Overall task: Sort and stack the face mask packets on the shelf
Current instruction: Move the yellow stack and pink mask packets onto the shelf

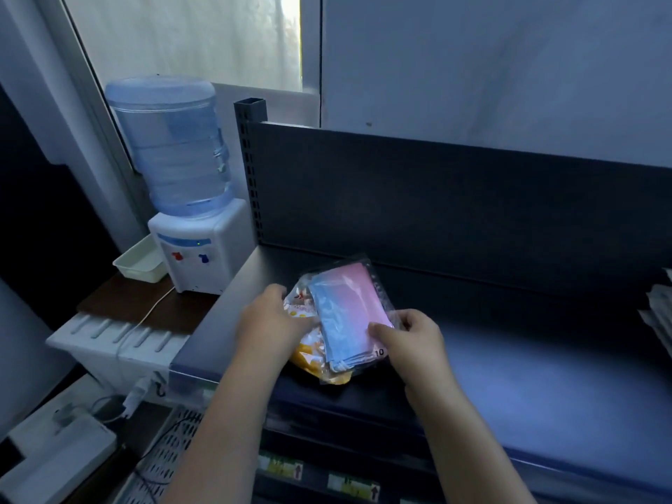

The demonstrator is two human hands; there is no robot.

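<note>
Two packets lie in one stack on the dark shelf (509,358), near its left end. One pink packet (349,311) sits on top of one yellow packet (309,354). The left hand (269,318), at 9 o'clock from the stack, holds the yellow packet with bent fingers. The right hand (411,340), at 4 o'clock, pinches the pink packet's corner. One water cooler (196,249) stands at 10 o'clock. Pale packets (660,314) lie at 3 o'clock; I cannot count them.
</note>
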